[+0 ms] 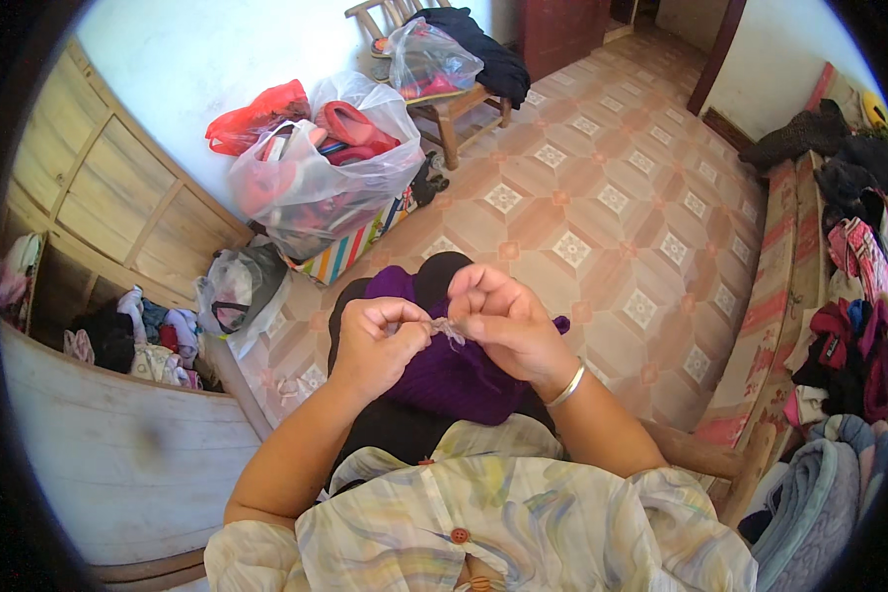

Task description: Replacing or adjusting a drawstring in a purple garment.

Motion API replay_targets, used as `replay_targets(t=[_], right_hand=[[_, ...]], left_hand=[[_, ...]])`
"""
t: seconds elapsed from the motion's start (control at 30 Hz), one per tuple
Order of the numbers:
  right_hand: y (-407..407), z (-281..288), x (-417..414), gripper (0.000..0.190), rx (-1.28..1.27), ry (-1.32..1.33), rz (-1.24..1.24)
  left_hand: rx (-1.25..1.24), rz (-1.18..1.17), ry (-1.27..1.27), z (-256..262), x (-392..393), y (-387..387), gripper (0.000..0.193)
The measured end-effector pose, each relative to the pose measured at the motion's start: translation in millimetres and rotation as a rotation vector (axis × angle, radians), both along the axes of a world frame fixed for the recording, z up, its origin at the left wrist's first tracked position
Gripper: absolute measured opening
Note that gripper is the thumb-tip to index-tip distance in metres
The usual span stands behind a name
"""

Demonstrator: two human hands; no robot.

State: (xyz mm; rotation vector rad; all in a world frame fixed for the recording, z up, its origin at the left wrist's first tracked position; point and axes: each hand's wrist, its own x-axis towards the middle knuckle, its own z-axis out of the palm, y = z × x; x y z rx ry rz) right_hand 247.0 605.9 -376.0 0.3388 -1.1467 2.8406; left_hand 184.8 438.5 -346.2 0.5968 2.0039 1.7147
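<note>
Between my two hands, above my lap, is a small tangle of pale pinkish yarn or thread (444, 325). My left hand (385, 340) pinches its left end between thumb and forefinger. At the other end, my right hand (507, 318) has thumb and finger on the strand, with the remaining fingers curled and raised. Loose wisps hang below the pinch. A purple knitted piece (459, 381) lies across my dark-trousered lap beneath both hands, partly hidden by them. A metal bangle (567, 383) circles my right wrist.
Ahead to the left stands a clear plastic bag (325, 185) full of shoes, beside a red bag (259, 118). A wooden chair (448, 118) holds another bag and dark cloth. Clothes and a folded grey quilt (814, 503) pile on the right. An open wooden chest (140, 377) holds clothes.
</note>
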Motion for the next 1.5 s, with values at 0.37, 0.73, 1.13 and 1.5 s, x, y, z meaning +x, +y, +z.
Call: replay_targets(t=[0.37,0.73,1.13,1.5], right_hand=[[10.7,-6.1,-5.0,0.013,-0.454,-0.073,-0.045],[7.1,26.4,-4.9,0.019,-0.185,0.136,0.085],[30.4,61.8,-13.8,0.023,-0.398,0.272,0.099],[19.4,30.4,4.4,0.015,0.157,0.105,-0.153]], left_hand=[[0.113,0.007,0.710,-4.5,0.8,3.2,0.003],[0.316,-0.254,-0.018,2.8,12.0,0.2,0.029],[0.397,-0.453,-0.066,11.3,12.5,0.3,0.019],[0.176,-0.182,0.323,14.9,18.4,-31.3,0.010]])
